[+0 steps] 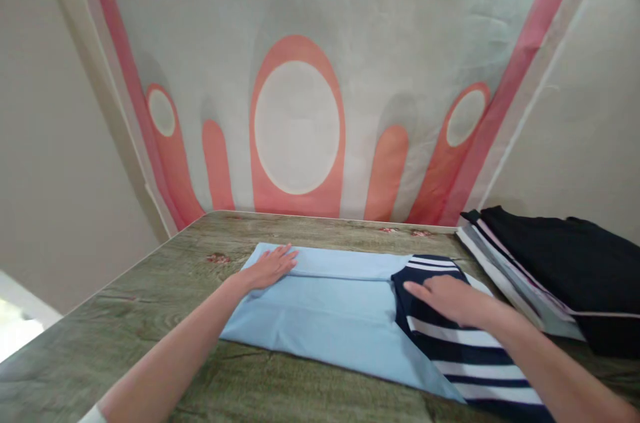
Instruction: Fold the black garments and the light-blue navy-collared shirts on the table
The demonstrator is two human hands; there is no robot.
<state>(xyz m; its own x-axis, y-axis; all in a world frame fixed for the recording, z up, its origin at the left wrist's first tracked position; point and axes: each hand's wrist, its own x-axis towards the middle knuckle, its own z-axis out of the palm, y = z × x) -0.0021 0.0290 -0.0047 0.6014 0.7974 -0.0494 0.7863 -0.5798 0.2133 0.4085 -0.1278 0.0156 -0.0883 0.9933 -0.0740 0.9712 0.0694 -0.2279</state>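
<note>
A light blue garment (330,316), probably a shirt, lies spread on the table with its far edge folded over in a long strip. Its right end is a navy part with white stripes (420,306). My left hand (270,267) rests flat on the garment's far left corner, fingers stretched out and together. Over the striped part lies my right hand (447,299), palm down, with the thumb pointing left and apart from the other fingers, which are partly hidden. Neither hand shows cloth gripped in it.
A stack of folded clothes (555,263), black on top with white, grey and pink layers below, sits at the right of the wood-patterned table (150,289). A backdrop with pink and orange shapes (297,123) stands behind the table's far edge.
</note>
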